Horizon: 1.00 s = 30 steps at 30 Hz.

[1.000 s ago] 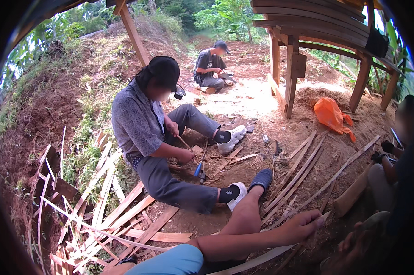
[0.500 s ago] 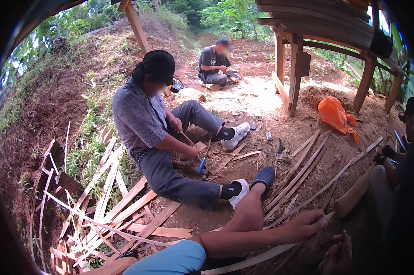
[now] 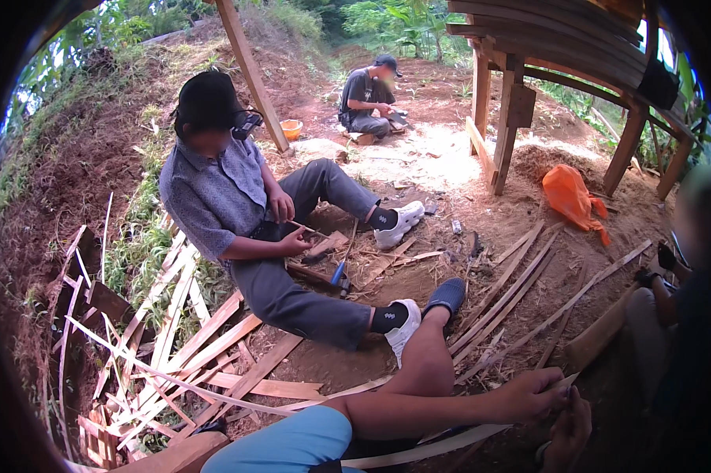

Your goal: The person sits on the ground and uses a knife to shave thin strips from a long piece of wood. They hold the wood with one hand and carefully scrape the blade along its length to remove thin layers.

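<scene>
Over the ground at the lower right, my left hand [image 3: 532, 396] is closed in a pinch around a short, thin, pale wood strip [image 3: 566, 381]. My right hand [image 3: 569, 430] sits just below it, fingers curled up against the strip's near end. Something small and dark shows at its fingertips, too dim to name. Across my bent leg lies my left forearm [image 3: 426, 411]. A long pale wood strip [image 3: 438, 447] lies beneath it.
A person [image 3: 213, 177] sits at the left holding a thin stick, a blue-handled tool [image 3: 338, 273] beside them. Split wood strips [image 3: 182, 347] pile up lower left; more strips [image 3: 509, 296] lie ahead. An orange bag [image 3: 569, 197] rests near wooden posts. Another person [image 3: 690, 260] sits at the right.
My right hand has risen to meet my left hand at the wood strip. The person on the left has straightened up and lifted the stick. The view has shifted slightly.
</scene>
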Motion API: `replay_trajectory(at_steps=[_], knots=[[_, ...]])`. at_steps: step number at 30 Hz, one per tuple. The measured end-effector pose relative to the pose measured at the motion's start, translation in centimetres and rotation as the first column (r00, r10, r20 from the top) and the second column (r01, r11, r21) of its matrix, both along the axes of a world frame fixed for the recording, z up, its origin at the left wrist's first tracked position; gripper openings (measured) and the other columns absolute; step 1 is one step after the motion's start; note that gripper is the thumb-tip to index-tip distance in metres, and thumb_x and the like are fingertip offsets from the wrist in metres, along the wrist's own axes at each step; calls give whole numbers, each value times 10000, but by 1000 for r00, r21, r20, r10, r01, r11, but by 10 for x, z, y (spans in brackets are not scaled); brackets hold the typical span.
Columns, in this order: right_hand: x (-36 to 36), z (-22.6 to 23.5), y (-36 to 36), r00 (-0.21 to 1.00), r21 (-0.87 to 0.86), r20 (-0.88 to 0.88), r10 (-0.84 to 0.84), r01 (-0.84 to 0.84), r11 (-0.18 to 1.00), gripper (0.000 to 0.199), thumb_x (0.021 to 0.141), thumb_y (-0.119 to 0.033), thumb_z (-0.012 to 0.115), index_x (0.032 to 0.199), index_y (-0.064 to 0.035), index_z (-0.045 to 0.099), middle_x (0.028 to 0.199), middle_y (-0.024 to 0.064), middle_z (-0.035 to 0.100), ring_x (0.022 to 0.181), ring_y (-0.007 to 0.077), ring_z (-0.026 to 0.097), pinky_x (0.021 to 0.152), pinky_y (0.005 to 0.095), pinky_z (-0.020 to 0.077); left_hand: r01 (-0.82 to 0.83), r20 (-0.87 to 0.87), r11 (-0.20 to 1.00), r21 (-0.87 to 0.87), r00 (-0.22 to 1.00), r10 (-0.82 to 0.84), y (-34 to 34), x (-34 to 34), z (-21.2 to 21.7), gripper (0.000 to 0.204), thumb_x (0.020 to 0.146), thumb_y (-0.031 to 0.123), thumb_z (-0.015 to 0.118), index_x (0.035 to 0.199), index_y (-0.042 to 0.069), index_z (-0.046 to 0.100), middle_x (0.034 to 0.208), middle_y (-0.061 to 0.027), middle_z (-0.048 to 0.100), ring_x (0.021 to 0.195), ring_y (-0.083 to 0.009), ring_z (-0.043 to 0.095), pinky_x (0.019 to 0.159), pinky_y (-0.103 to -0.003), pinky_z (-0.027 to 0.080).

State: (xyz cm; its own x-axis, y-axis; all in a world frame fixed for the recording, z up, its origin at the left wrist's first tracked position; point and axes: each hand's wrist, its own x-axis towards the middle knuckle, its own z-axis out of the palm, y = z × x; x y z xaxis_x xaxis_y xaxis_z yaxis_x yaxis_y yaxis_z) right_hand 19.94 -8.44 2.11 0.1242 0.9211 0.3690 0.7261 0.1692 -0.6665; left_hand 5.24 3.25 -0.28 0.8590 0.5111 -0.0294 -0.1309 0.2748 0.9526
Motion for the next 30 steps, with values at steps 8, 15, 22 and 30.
replay_trajectory(at_steps=[8,15,22,30], knots=[[-9,-31,18,997,33,-66,27,-25,999,432,852,-12,515,1282,-6,558,1057,129,580,825,196,561,692,302,442,-78,-20,995,-55,997,77,6,-16,-1,246,1018,306,423,987,72,492,668,13,506,544,-59,490,477,-218,392],[-22,-43,24,981,-23,-195,2,-7,1000,510,805,96,462,1300,-1,543,953,84,582,692,112,515,552,235,395,-73,-7,993,-91,997,73,15,-37,5,248,1028,288,392,973,70,496,656,11,505,506,-64,482,465,-213,394],[-24,-19,37,974,-110,-220,-58,34,993,343,841,64,570,1176,9,622,980,163,619,852,267,638,732,298,499,-91,-83,983,-159,993,79,24,-32,10,228,1018,270,425,1005,66,526,714,-5,574,589,-63,533,522,-195,427],[-2,-27,31,984,131,-145,-107,127,983,377,840,21,629,1206,-71,636,931,113,632,759,219,645,655,309,514,-162,-154,966,-201,979,132,13,-20,40,224,1017,225,415,1023,32,526,719,-40,576,562,-78,527,521,-189,428]])
